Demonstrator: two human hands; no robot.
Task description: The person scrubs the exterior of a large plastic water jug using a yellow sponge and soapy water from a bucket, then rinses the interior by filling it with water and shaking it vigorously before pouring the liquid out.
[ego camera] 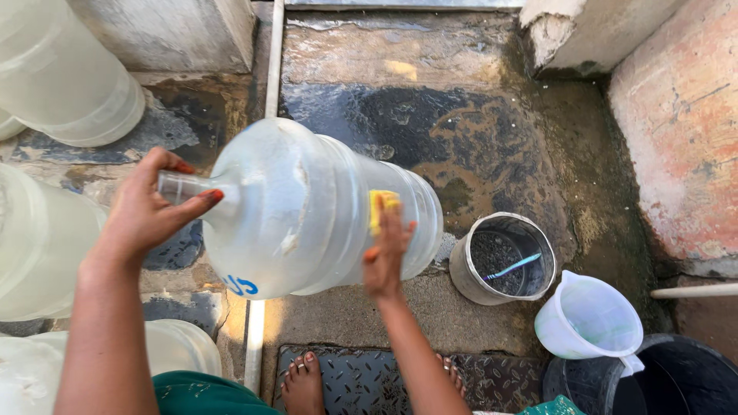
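A large clear plastic water jug (pixel 307 207) lies on its side in the air over wet concrete, neck pointing left. My left hand (pixel 146 211) grips the jug's narrow neck. My right hand (pixel 384 250) presses a yellow sponge (pixel 382 206) against the jug's ribbed side near the middle. The jug's surface looks wet and soapy. My bare feet (pixel 304 380) stand on a metal tread plate below.
Other clear jugs stand at the left (pixel 46 246) and top left (pixel 69 77). A grey round container (pixel 503 257) with a blue stick sits right of the jug. A white plastic jug (pixel 588 315) rests on a dark bucket (pixel 661 380). Walls rise at the right.
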